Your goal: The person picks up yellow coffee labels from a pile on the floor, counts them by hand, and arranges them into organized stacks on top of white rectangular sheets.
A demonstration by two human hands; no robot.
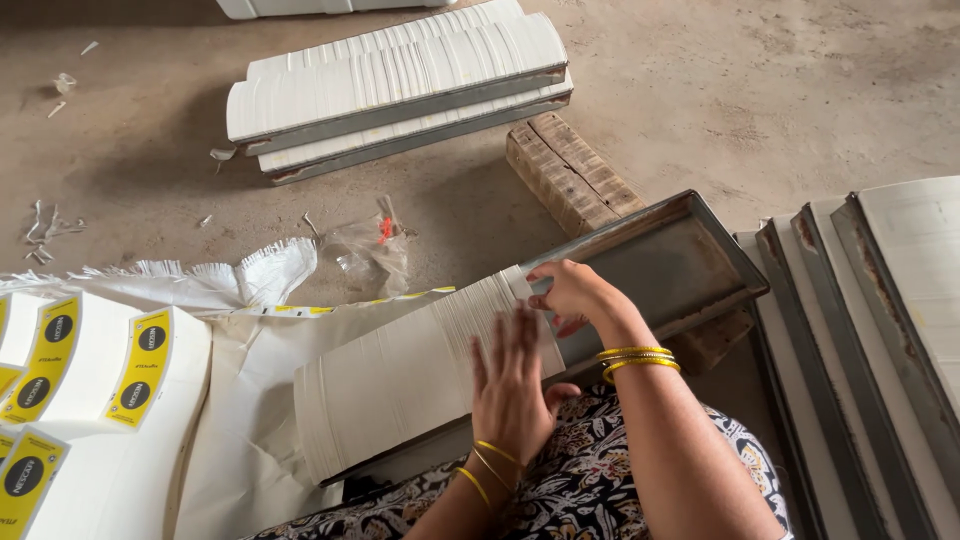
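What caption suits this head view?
Both hands, left and right, press a curved stack of white paper blanks in a metal tray.

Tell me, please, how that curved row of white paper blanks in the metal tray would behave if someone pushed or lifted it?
The row of paper blanks is many thin loose sheets on edge, so it would probably fan or topple without support. The left hand lies flat on it and the right hand is at its end. Lifted alone, it would likely slump; the metal tray looks stiff.

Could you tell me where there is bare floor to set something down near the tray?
Bare floor lies right of the far stacks, beyond the wooden block. A littered patch lies left. It is crowded near the hands, the tray and the right-hand trays.
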